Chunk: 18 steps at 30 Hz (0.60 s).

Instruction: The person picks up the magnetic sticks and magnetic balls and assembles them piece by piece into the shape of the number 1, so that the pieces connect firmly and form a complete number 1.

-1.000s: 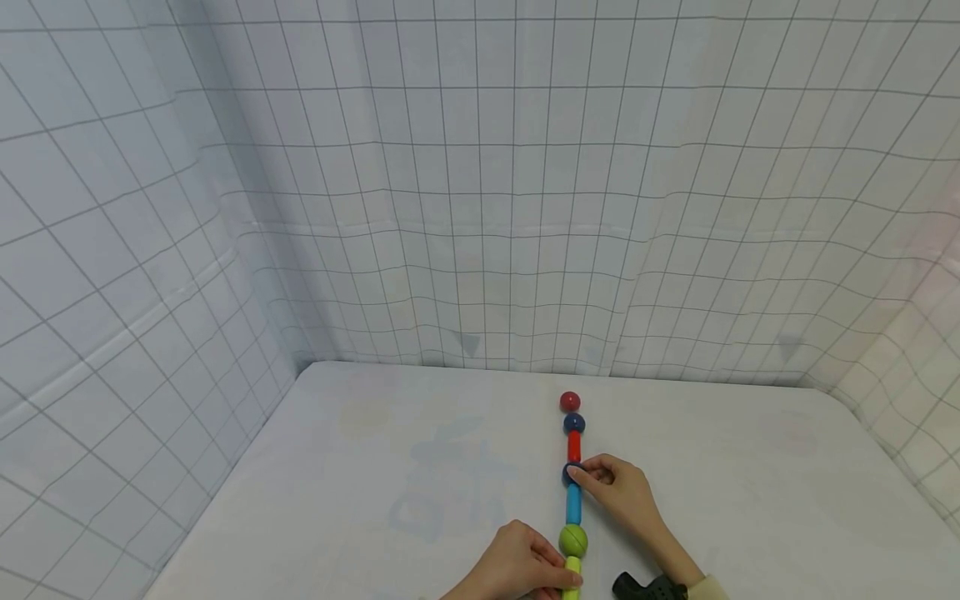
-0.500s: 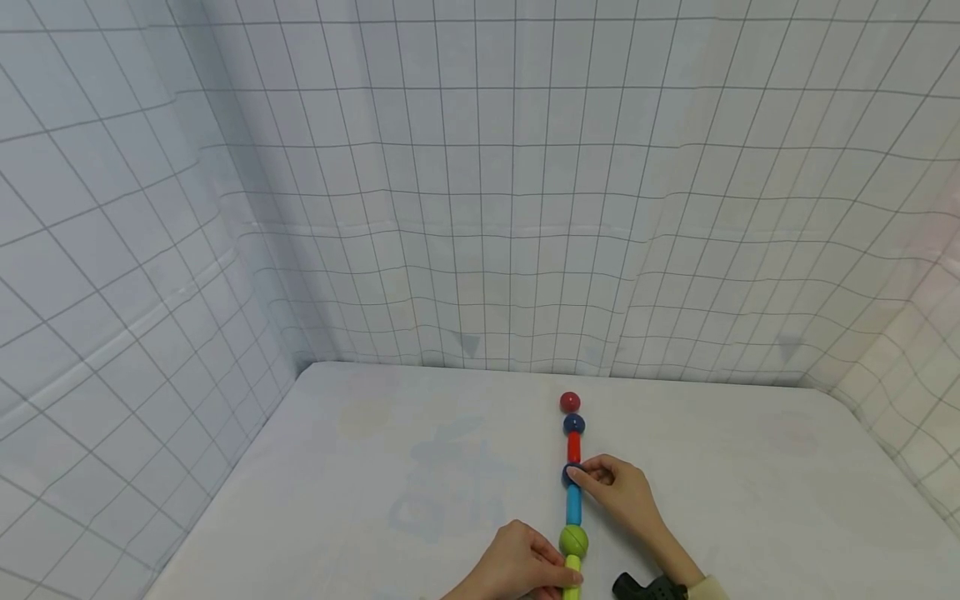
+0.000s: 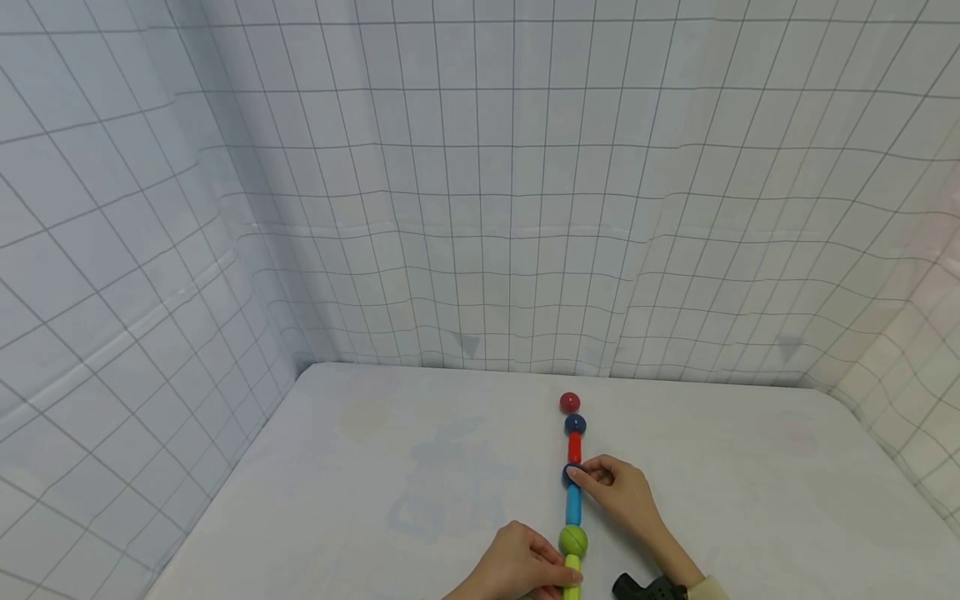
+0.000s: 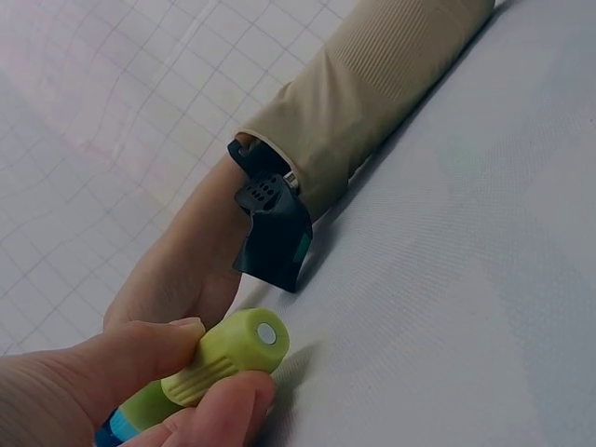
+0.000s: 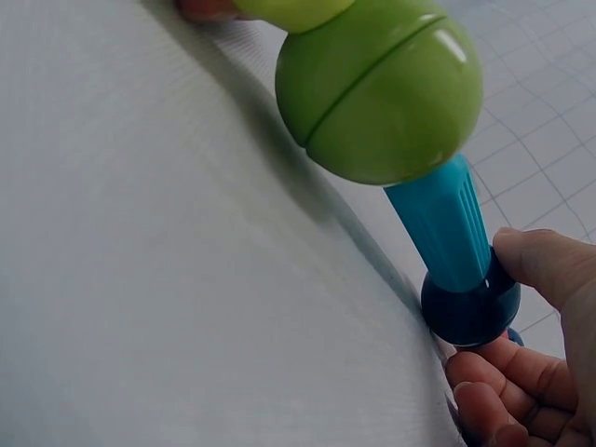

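Observation:
In the head view a line of coloured rods and balls runs from the table's near side toward its back. My left hand (image 3: 517, 562) pinches the yellow-green rod (image 4: 228, 354) at the near end; a pale round disc shows on the rod's end face. Joined to it is a green ball (image 5: 382, 93), then a blue rod (image 5: 442, 223). My right hand (image 3: 618, 492) pinches the dark blue ball (image 5: 470, 303) at the blue rod's far end. Beyond it lie a red rod (image 3: 574, 447), another dark blue ball (image 3: 575, 424) and a red ball (image 3: 570, 403).
The white-covered table (image 3: 300, 500) extends to both sides of the line. Grid-patterned white curtains (image 3: 480, 208) hang behind it and at the sides. A black wrist device (image 3: 648, 587) sits on the right forearm, by the beige sleeve (image 4: 372, 84).
Both hands keep their holds and stay in place. The far dark blue ball has shifted very slightly to the right.

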### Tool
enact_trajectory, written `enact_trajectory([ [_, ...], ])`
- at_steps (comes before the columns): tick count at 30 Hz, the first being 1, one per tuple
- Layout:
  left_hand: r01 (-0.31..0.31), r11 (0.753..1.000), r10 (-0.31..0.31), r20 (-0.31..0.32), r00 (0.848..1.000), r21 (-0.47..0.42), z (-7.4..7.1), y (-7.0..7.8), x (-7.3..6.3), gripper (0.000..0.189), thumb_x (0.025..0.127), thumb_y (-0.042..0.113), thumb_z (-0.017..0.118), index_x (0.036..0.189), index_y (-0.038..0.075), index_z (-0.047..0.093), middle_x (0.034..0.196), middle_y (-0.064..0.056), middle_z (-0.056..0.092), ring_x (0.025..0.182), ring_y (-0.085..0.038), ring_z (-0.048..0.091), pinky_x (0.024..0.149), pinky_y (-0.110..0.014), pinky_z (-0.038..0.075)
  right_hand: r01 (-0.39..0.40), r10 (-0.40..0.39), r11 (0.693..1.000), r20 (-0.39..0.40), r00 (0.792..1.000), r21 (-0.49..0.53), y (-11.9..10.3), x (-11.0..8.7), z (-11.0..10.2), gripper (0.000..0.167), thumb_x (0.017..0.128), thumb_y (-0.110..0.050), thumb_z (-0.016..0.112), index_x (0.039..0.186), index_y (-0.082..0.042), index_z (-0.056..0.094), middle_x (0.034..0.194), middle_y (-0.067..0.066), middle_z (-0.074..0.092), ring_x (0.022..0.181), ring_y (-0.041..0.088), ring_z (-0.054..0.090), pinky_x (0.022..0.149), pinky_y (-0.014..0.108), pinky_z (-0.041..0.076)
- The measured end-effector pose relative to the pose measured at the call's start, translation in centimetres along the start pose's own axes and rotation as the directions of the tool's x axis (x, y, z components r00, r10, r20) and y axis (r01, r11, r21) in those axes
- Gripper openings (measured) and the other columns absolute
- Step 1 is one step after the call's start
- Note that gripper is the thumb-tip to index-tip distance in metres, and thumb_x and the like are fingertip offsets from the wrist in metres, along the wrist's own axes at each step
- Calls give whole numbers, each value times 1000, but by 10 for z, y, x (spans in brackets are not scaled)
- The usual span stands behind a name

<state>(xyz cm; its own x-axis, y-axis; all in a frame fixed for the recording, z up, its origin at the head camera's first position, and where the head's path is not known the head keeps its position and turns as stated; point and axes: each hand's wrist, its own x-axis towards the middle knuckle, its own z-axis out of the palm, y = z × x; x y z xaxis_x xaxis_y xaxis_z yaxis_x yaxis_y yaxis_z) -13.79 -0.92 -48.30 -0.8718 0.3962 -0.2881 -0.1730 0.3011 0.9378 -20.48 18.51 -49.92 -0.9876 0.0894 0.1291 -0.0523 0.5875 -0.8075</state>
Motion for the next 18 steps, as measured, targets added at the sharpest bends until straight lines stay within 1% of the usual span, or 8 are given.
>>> enact_trajectory([
  [4,1,1000,-1,1,1000,-9,0,-1,0,15,73,20,83,69,8,73,56,-5,64,51,-13,64,47,-21,48,1,-1,1000,-1,1000,1,-1,0,0,25,80,-33,76,84,-9,69,66,-5,56,62,11,49,56,24,39],
  [8,4,1000,-4,3,1000,-11,0,0,0,16,73,20,83,69,8,73,57,-5,65,52,-14,64,47,-22,49,-15,15,1000,5,1000,6,-1,1,-1,24,80,-32,77,84,-10,69,67,-5,56,63,11,50,56,23,40],
  [18,-5,999,6,13,1000,-37,0,-3,2,14,73,18,83,70,8,73,58,-7,65,52,-15,64,47,-23,49,-12,12,1000,9,1000,12,-1,0,-1,25,80,-33,77,84,-10,69,66,-5,56,63,11,49,56,23,40],
])
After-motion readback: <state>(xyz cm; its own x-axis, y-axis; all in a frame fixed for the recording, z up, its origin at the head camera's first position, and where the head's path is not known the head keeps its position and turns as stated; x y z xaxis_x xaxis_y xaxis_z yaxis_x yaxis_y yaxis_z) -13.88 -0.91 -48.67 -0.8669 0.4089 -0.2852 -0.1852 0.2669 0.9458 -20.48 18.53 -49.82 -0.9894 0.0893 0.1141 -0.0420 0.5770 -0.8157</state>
